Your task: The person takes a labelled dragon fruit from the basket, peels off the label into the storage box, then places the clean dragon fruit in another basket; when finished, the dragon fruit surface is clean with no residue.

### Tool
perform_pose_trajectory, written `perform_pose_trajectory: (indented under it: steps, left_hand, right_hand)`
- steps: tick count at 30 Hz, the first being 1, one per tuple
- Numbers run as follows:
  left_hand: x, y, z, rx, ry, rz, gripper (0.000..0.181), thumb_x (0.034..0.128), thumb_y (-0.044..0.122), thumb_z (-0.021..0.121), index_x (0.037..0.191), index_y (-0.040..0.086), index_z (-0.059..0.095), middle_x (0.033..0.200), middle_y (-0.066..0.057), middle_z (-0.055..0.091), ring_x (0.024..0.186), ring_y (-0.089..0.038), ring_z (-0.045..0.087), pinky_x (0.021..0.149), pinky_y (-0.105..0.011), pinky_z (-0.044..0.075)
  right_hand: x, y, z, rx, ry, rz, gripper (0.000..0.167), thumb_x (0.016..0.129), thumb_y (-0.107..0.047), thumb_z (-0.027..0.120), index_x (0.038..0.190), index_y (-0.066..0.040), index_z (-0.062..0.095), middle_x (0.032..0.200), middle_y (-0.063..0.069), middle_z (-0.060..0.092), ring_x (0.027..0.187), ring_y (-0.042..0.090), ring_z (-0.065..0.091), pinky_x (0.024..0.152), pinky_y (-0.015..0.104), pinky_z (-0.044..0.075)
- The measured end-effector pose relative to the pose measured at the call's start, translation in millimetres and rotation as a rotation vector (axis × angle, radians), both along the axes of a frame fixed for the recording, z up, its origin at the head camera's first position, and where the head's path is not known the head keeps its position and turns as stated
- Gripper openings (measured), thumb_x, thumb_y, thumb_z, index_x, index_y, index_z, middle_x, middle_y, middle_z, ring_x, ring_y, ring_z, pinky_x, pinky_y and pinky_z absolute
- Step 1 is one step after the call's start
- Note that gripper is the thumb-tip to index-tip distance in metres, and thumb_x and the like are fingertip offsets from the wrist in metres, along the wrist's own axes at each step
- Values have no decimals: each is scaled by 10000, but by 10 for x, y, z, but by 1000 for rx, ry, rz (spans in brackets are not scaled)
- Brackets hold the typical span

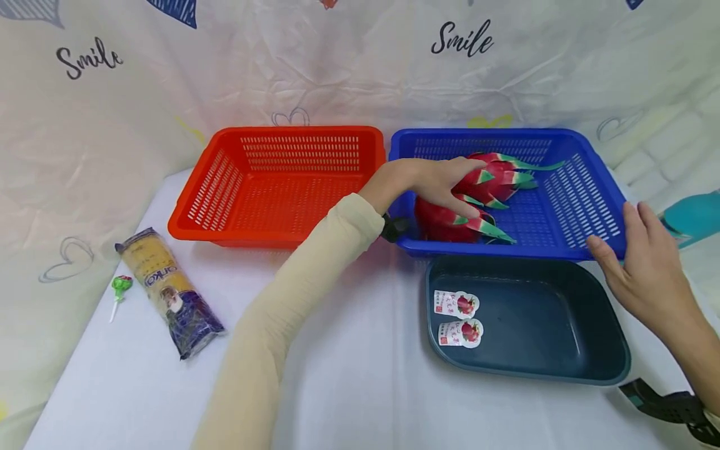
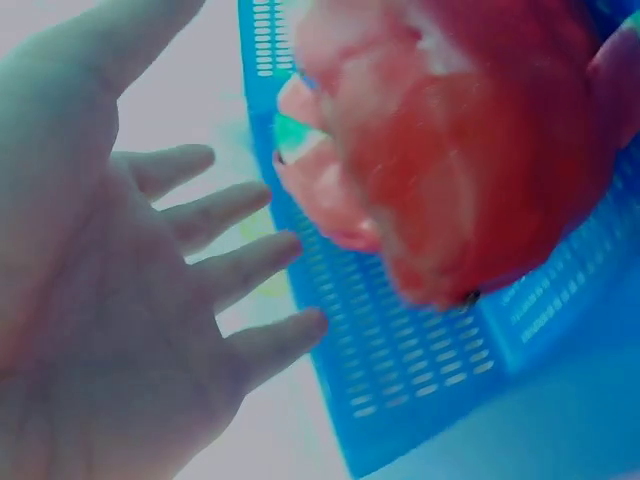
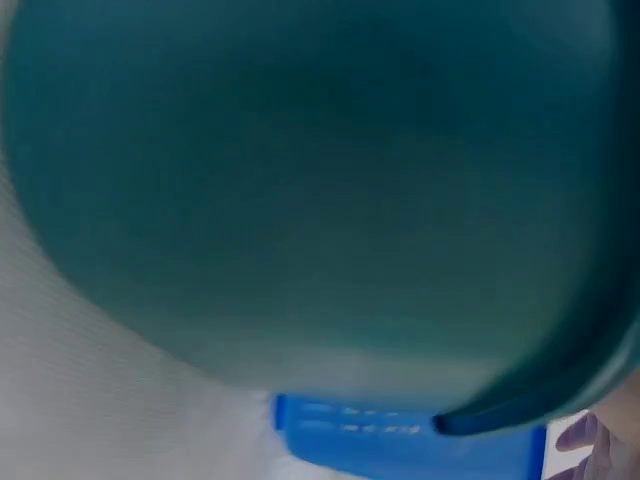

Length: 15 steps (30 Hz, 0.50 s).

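Two red dragon fruits with green-tipped scales, a rear one and a front one, lie in the blue basket. My left hand reaches over them from the left with its fingers extended. In the left wrist view that hand is spread beside a blurred red dragon fruit, holding nothing. At the basket's front right corner is my right hand, fingers straight and thumb apart, by the rim. A dark teal tray stands in front and fills most of the right wrist view.
Two stickers with a red fruit picture lie at the tray's left. A red basket stands left of the blue one. On the left are a yellow and blue packet and a green lollipop. A turquoise object shows far right.
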<state>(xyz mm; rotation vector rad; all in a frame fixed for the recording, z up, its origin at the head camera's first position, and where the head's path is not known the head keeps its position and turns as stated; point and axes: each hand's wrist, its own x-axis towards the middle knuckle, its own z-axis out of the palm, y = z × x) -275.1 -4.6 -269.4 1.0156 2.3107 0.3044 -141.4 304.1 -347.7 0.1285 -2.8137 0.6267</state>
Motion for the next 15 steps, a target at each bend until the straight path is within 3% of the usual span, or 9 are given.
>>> perform_pose_trajectory:
  steps: [3,8,15]
  left_hand:
    - [48,-61,61,-2,90,30,1005,871,651,527,1559,264,-96,1649,71,-39,1528,-138,-12,1251,-381,140]
    - [196,-192,122,-34,201,135,927,879,741,380,1535,354,-149,1637,104,-139,1530,-195,-116,1239,-509,-34]
    - [364,-440,28,-68,318,251,851,886,770,277,1536,380,-109,1642,71,-126,1529,-273,-96,1211,-593,-25]
  right_hand:
    - [-4,-51,69,31,8,11,729,1019,-454,311,1537,14,102,1599,291,43,1433,567,76,1088,753,34]
    - [-45,-150,192,75,-29,29,765,996,-508,325,1549,-26,106,1608,266,33,1431,567,71,1092,762,42]
    - [-147,-300,352,171,-73,75,817,962,-552,376,1562,-86,77,1616,245,17,1426,567,85,1086,769,80]
